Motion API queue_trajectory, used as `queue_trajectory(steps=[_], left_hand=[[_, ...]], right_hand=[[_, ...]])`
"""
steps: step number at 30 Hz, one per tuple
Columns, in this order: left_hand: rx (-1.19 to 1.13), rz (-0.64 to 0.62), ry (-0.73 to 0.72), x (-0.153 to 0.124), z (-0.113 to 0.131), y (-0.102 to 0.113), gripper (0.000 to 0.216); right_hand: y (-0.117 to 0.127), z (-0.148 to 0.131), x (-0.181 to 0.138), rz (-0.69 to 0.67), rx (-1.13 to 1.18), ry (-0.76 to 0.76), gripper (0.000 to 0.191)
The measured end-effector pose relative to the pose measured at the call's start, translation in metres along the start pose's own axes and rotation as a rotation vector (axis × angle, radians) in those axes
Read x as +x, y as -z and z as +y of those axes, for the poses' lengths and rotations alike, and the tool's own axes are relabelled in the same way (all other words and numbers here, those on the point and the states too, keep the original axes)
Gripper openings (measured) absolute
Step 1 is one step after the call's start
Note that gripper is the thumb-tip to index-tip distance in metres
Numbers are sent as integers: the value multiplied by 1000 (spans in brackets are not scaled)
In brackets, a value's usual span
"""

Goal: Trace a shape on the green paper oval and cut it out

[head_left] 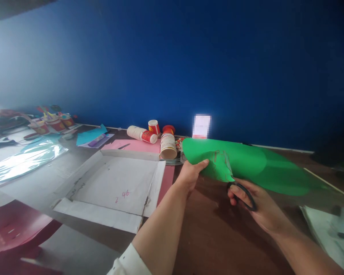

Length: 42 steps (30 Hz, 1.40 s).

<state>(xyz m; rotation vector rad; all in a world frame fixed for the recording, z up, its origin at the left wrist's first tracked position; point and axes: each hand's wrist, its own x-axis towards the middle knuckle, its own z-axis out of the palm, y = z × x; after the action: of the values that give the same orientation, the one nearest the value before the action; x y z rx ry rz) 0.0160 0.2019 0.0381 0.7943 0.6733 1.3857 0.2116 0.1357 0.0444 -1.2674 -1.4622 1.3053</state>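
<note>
A large green paper sheet (255, 164) is held up over the brown table (212, 236), curling to the right. My left hand (190, 175) pinches its near left edge, thumb on top. My right hand (258, 206) is closed through the black handles of a pair of scissors (245, 194), whose blades reach under the sheet's lower edge beside a partly cut, pencil-marked flap (222, 166).
A flattened white cardboard tray (114, 187) lies left of my hands on pink paper (137, 145). Paper cups (168, 146) and a lying stack (141, 134) stand by the blue wall. Craft cups (53, 122), cyan sheets and a red chair (14, 233) are at left; white papers at right.
</note>
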Motion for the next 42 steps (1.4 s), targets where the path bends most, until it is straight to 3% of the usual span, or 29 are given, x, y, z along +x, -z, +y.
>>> queue_trajectory(steps=[14, 35, 42], left_hand=[[31, -5, -24, 0, 3, 1, 45], [24, 0, -35, 1, 3, 0, 50], [29, 68, -54, 1, -3, -6, 49]], right_hand=[[9, -1, 0, -6, -256, 48, 41], [9, 2, 2, 29, -249, 28, 40], [7, 3, 3, 75, -126, -8, 41]])
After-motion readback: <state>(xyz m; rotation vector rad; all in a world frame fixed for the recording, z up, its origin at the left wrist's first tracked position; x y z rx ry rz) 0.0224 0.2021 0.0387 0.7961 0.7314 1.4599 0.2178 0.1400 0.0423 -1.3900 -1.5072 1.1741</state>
